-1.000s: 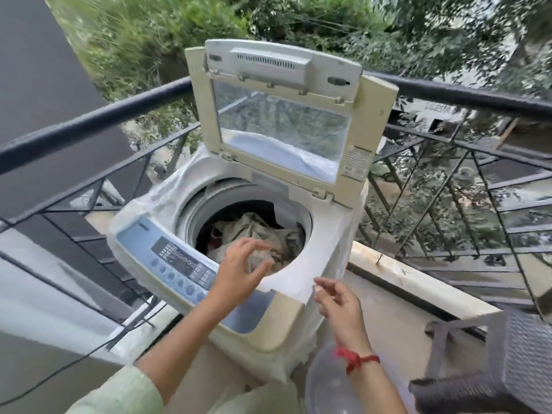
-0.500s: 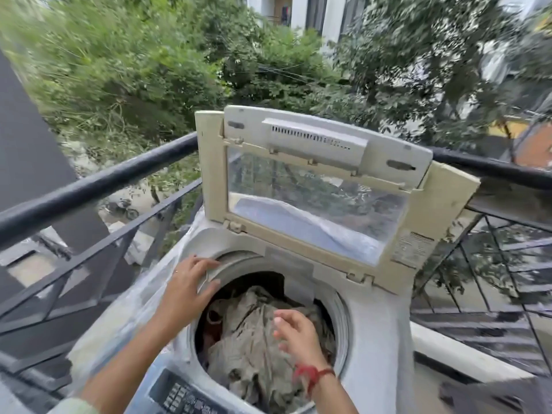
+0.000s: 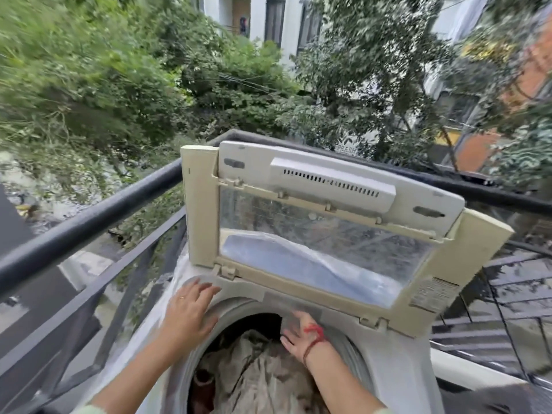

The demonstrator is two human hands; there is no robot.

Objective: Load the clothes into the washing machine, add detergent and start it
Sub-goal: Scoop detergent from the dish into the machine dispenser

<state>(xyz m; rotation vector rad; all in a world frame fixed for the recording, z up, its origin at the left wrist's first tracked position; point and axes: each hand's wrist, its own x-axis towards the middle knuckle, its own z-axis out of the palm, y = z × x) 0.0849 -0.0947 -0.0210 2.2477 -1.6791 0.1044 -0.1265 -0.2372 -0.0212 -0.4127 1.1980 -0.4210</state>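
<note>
An open balcony: a black railing [image 3: 89, 222] with slanted bars runs round the corner behind the washer [image 3: 403, 357]. Past it stand thick green trees [image 3: 89, 85], and beyond them pale buildings [image 3: 268, 19] and an orange wall at the right. The left edge of the view is smeared by motion.

The washer is a white top-loader, standing in the corner against the railing and low in the middle of the view. Its cream lid [image 3: 203, 219] stands upright on its hinges, folded so that a grey vented panel tops it. The lid's window [image 3: 343, 234] is clear, and a crumpled sheet of bluish plastic shows through its lower part. Thin plastic wrap also covers the washer's left flank.

The round grey rim [image 3: 239, 307] of the drum is open. Inside lie the clothes [image 3: 263, 380]: crumpled beige-khaki cloth fills most of the opening, with a dark reddish piece at the lower left.

The left hand [image 3: 191, 309] lies flat on the washer's top at the rim's far left. Its grip is slack, the fingers spread straight and holding nothing, and one of them wears a ring [image 3: 181, 297].

The right hand [image 3: 298, 333] reaches to the back of the opening, above the clothes, with a red thread [image 3: 315, 334] at the wrist. Its fingertips blur into a grey flap there, so I cannot tell whether its grip has hold of anything.
</note>
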